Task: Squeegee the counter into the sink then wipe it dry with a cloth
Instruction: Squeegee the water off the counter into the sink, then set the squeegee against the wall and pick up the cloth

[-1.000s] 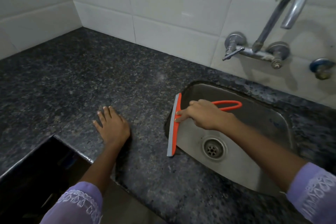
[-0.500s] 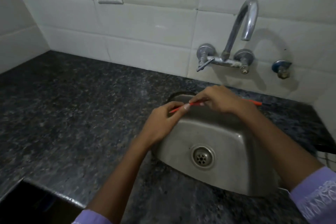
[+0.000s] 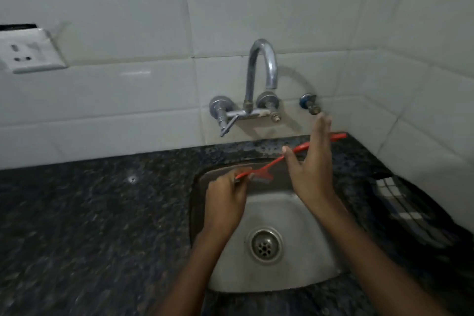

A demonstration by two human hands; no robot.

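Note:
An orange squeegee [image 3: 269,165] lies slanted over the back of the steel sink [image 3: 295,272], its handle end reaching the counter at the right behind my right hand. My left hand [image 3: 227,200] grips its blade end at the sink's back left rim. My right hand [image 3: 311,164] is raised with fingers spread and straight, in front of the handle, the thumb near it; it does not grip. The dark speckled granite counter [image 3: 89,226] spreads left of the sink. A checked cloth [image 3: 405,210] lies on the counter at the right.
A chrome wall tap [image 3: 259,79] arches over the sink's back, with a small valve [image 3: 309,104] to its right. White tiled walls close the back and right sides. A white wall socket [image 3: 28,51] is at the left.
The view swung right and up, centring the sink. My left hand left the counter and took the squeegee's blade end. My right hand let go of the squeegee and opened.

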